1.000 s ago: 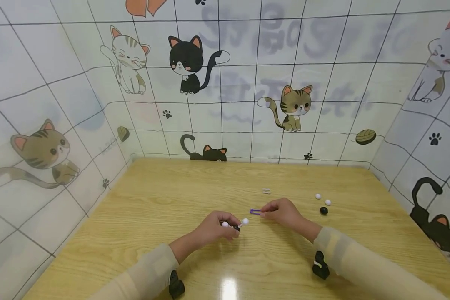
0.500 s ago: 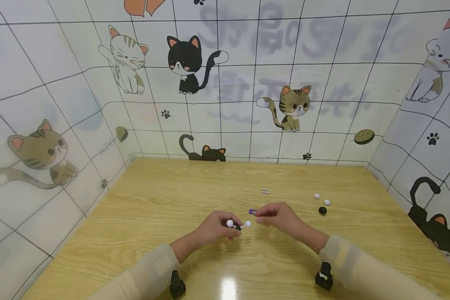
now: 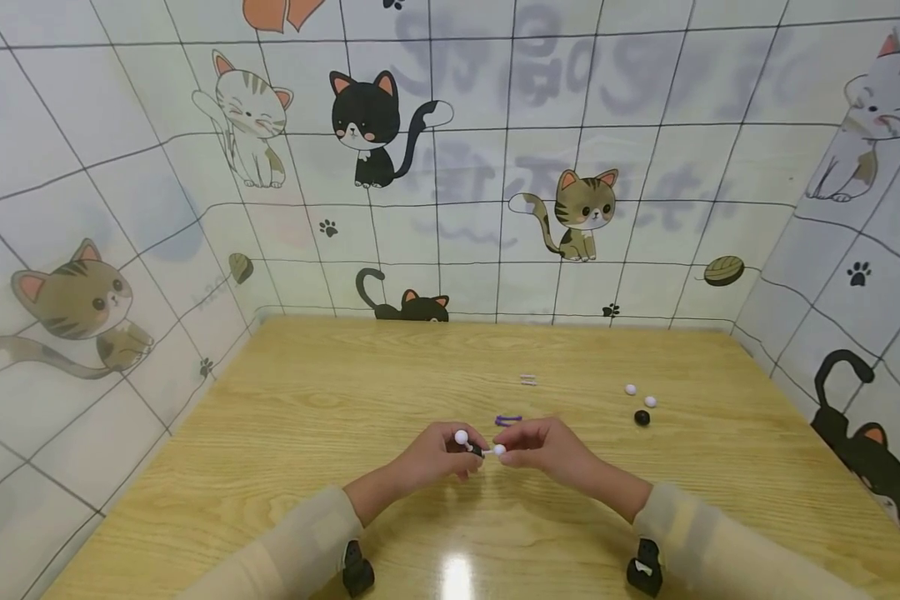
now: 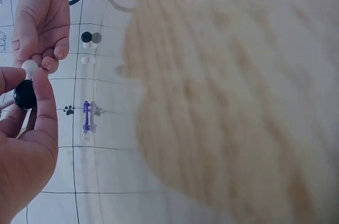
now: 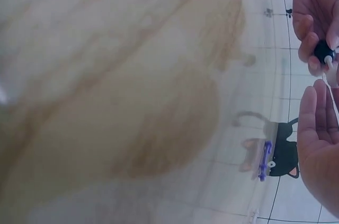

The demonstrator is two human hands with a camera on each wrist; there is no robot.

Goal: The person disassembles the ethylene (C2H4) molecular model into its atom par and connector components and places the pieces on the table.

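Above the counter (image 3: 330,392), both hands are busy with one small assembly: a black hub (image 4: 25,95) from which short white rods lead to white balls. The left hand (image 3: 433,454) grips the hub between its thumb and fingers, with one white ball, the upper ball (image 3: 461,437), standing up by its knuckles. The right hand (image 3: 551,451) pinches the other, the end ball (image 3: 499,450), between thumb and fingertips, so that the hands almost meet. A purple piece (image 4: 86,117) lies on the counter just beyond the right fingertips, apart from both hands. Farther back, two pale sticks (image 3: 528,383) lie side by side. To the right, near one another, are two loose white balls (image 3: 650,402) and a black ball (image 3: 642,418), the black one nearest the person. Both sleeves (image 3: 292,533) are pale yellow, and a black camera is worn at each wrist. Behind the counter the white wall (image 3: 472,250) carries a dark grid, cartoon cats and paw prints.
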